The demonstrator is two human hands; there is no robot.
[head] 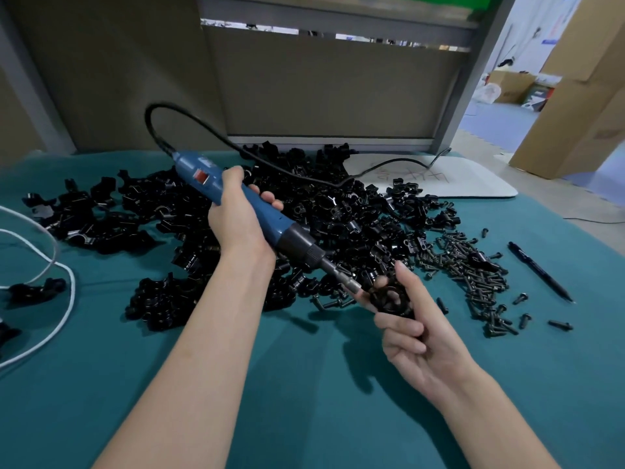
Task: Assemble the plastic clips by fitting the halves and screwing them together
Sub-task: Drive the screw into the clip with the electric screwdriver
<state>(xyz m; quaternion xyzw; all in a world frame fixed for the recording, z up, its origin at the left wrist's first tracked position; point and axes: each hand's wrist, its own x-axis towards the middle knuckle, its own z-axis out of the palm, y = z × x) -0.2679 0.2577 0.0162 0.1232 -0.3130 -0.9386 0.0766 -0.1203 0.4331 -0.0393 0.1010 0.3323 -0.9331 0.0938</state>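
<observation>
My left hand (236,218) grips a blue electric screwdriver (216,184) around its body, the tool slanting down to the right. Its metal bit (345,282) reaches a round black plastic clip (390,297) that my right hand (416,336) holds between thumb and fingers above the cloth. Behind both hands lies a large heap of black clip halves (304,211). A pile of black screws (473,275) is spread to the right of the clip.
A teal cloth (304,384) covers the table. A black pen (541,270) lies right of the screws. White cord (61,299) loops at the left. A white board (466,181) sits at the back right, with the screwdriver's black cable (162,130) arching over the heap.
</observation>
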